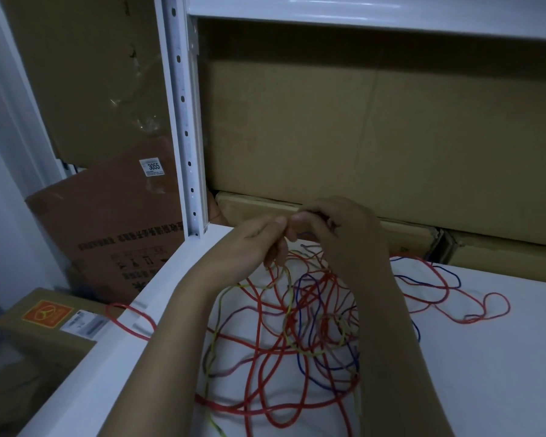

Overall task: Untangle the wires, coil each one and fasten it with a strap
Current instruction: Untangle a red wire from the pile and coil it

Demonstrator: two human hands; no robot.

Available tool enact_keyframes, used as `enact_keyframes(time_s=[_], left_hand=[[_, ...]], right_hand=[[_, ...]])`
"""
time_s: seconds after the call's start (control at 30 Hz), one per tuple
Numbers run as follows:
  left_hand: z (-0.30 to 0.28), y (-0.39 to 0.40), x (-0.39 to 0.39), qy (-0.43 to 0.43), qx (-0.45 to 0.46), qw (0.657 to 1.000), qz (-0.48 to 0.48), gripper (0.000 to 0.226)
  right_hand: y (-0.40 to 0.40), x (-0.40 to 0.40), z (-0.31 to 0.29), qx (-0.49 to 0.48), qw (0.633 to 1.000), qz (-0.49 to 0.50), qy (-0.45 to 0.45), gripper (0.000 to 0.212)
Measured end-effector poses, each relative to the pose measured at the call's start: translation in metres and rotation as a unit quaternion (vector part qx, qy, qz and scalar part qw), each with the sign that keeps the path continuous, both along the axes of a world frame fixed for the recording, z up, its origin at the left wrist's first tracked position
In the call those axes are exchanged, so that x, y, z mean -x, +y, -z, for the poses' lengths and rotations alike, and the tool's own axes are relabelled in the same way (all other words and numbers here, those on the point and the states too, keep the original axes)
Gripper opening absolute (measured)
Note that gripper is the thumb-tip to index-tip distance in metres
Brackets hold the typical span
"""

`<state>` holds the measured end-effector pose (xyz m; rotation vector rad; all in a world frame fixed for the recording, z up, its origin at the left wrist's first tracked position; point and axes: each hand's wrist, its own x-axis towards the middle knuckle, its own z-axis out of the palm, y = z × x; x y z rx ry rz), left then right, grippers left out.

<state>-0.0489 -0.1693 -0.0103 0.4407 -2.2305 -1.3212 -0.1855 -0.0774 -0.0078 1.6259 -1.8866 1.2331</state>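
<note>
Both hands raised together over a white shelf (486, 357) — left hand (259, 241) and right hand (338, 231) have fingers curled, fingertips meeting, each pinching wire at the top of the tangle (297, 316). Which strand they hold can't be told; blurred. The tangle lies loose on the shelf under the forearms: red wire (265, 345), blue wire (300, 310), yellow-green wire (224, 294) crossing each other. One red loop (130, 316) hangs over the shelf's left edge. Cardboard boxes (360, 137) stacked behind — another labelled box (114, 222) leans at left.
</note>
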Motion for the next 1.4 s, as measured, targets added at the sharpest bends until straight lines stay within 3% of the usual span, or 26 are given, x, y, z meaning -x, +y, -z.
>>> enact_keyframes(time_s=[0.1,0.2,0.47,0.63,0.77,1.0,1.1,1.17,1.27,1.4], left_hand=[[-0.003,0.005,0.000,0.023,-0.050,0.998,0.042,0.036],[-0.006,0.006,0.000,0.058,-0.083,0.993,0.061,0.035],[-0.010,0.004,0.007,0.229,-0.215,0.949,0.042,0.037],[-0.013,0.005,0.009,0.301,-0.298,0.905,0.033,0.025],[-0.015,-0.003,0.011,0.341,-0.289,0.894,-0.011,0.024],[-0.002,-0.005,0.009,0.223,-0.058,0.968,-0.094,0.028],[0.004,-0.007,0.006,0.098,0.046,0.987,-0.116,0.022],[0.004,-0.006,0.003,0.054,0.056,0.989,-0.123,0.020],[-0.002,0.003,0.002,0.055,0.045,0.993,-0.095,0.025],[-0.002,0.006,0.001,0.029,0.048,0.997,-0.047,0.034]], right_hand=[[-0.001,0.002,0.000,0.067,0.997,0.024,0.013,0.028],[-0.005,0.002,0.002,0.079,0.997,-0.005,-0.024,0.020],[-0.005,-0.001,0.010,-0.118,0.982,-0.046,-0.138,0.028],[-0.013,-0.008,0.016,-0.208,0.973,-0.078,-0.059,0.035],[-0.012,-0.019,0.010,-0.285,0.929,-0.162,-0.174,0.015],[-0.002,-0.025,-0.005,-0.282,0.926,-0.182,-0.175,0.015],[0.002,-0.024,-0.006,-0.212,0.949,-0.181,-0.151,0.014],[0.005,-0.019,-0.007,-0.174,0.956,-0.166,-0.169,0.014],[0.008,-0.011,-0.006,-0.126,0.968,-0.136,-0.167,0.023],[0.002,-0.008,-0.004,-0.082,0.985,-0.080,-0.132,0.007]])
